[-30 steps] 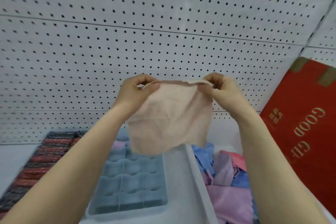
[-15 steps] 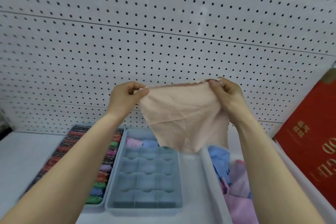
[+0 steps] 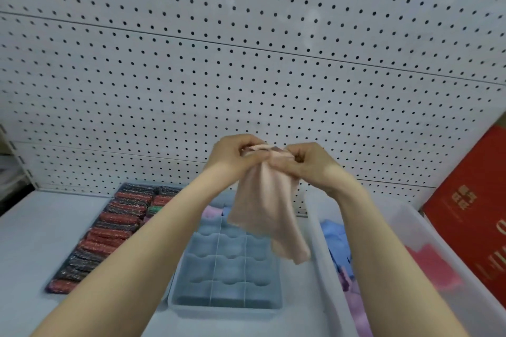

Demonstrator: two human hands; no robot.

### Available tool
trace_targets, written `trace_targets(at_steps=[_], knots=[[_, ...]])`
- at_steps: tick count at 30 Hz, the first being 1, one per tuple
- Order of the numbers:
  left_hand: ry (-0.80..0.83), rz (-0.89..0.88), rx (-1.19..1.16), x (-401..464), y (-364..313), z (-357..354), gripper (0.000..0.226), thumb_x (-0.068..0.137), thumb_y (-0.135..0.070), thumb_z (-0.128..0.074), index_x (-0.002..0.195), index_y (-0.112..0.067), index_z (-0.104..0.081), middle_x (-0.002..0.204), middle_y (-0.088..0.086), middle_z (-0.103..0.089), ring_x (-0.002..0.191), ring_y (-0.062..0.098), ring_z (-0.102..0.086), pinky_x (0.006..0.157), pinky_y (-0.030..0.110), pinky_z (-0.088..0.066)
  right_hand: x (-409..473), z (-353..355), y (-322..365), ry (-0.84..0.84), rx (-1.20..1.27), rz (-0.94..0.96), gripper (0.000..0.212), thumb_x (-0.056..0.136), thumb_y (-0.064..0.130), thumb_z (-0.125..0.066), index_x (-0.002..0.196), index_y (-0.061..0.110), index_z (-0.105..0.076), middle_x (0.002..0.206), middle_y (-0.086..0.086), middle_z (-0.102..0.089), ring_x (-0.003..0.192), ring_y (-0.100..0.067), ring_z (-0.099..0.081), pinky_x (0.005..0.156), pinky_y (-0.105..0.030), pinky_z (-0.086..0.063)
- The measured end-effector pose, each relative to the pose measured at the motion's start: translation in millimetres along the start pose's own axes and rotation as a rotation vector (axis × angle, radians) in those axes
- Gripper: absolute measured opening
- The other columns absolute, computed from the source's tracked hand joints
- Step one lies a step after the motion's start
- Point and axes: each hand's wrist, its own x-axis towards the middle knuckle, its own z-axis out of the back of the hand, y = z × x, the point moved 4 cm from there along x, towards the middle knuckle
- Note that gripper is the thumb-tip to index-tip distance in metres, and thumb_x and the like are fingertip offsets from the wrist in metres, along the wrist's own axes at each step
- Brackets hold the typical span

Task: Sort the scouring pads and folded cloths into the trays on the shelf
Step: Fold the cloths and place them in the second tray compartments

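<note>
— While you hold that peach cloth (image 3: 264, 210) up in front of the pegboard (image 3: 246, 63), how far would you say you are?

— Early on the cloth side, as I judge it. Your left hand (image 3: 235, 157) and right hand (image 3: 304, 164) are close together, each pinching the cloth's top edge, so it hangs doubled in the air above the blue divided tray (image 3: 227, 262). Only the tray's far cells seem to hold anything, a pink and a blue folded piece; every nearer cell looks bare.

— And the pads?

— The scouring pads (image 3: 109, 232) already lie in packed rows in the tray just to the left, red and dark ones with a few green. That side looks nearly done.

— What is left, then?

— Finish folding this cloth and set it in a free cell, then work through the loose cloths (image 3: 335, 238) in the clear bin (image 3: 410, 232) to your right, which holds blue, lilac and pink pieces.

— Anything you cannot make out?

— Your arms cover part of both trays, and the cloth hides the far right cells. The bin runs off the bottom edge, so I cannot tell how many cloths remain. Your fingertips are blurred, and the red box (image 3: 471, 221) is cut off at the right.
</note>
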Motion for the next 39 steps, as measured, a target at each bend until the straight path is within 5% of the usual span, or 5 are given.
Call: trace_targets(at_steps=[4, 17, 25, 32, 39], knots=[[-0.202, 0.086, -0.168, -0.2, 19.5, 30.7, 0.009, 0.089, -0.019, -0.068, 0.082, -0.024, -0.072, 0.076, -0.003, -0.062, 0.070, 0.012, -0.054, 0.067, 0.029, -0.047, -12.9, 5.3, -34.1, 0.124, -0.060, -0.145, 0.018, 0.080, 0.014, -0.079, 0.080, 0.001, -0.067, 0.066, -0.004, -0.057, 0.065, -0.016, -0.053, 0.068, -0.025, -0.045], [-0.394, 0.143, 0.026, -14.7, 55.6, 69.5, 0.023, 0.097, -0.037, -0.052, 0.102, -0.017, -0.062, 0.093, 0.000, -0.067, 0.083, 0.019, -0.061, 0.071, 0.034, -0.047, -13.3, 27.2, -16.9, -0.434, 0.187, -0.039, 0.008, 0.091, 0.021, -0.068, 0.085, 0.018, -0.071, 0.070, 0.014, -0.060, 0.068, -0.006, -0.051, 0.065, -0.025, -0.043], [-0.281, 0.156, 0.280, -11.2, 63.5, 77.1, 0.022, 0.101, -0.021, -0.047, 0.096, -0.020, -0.068, 0.094, 0.005, -0.064, 0.072, 0.014, -0.053, 0.064, 0.026, -0.042, -34.4, -15.7, 18.2, 0.554, 0.051, 0.138, 0.026, 0.093, -0.011, -0.052, 0.102, 0.002, -0.072, 0.098, 0.000, -0.069, 0.095, -0.013, -0.060, 0.086, -0.021, -0.044], [0.057, 0.159, -0.092, -13.2, 21.0, 34.0, 0.020, 0.098, -0.014, -0.055, 0.090, -0.021, -0.073, 0.082, -0.008, -0.071, 0.070, 0.002, -0.063, 0.060, 0.013, -0.048, -6.0, -34.3, 32.5, 0.022, 0.221, 0.132, 0.027, 0.075, -0.004, -0.079, 0.097, 0.008, -0.068, 0.084, 0.001, -0.066, 0.070, -0.010, -0.066, 0.074, -0.022, -0.053], [0.009, 0.164, -0.216, -12.2, 9.8, 26.1, 0.012, 0.087, -0.009, -0.070, 0.085, -0.020, -0.074, 0.080, -0.001, -0.075, 0.069, 0.008, -0.067, 0.064, 0.021, -0.051, 0.6, -40.9, 38.3, -0.188, 0.175, 0.252, 0.032, 0.073, 0.000, -0.082, 0.092, 0.017, -0.063, 0.094, -0.006, -0.057, 0.068, -0.016, -0.059, 0.067, -0.028, -0.053]])
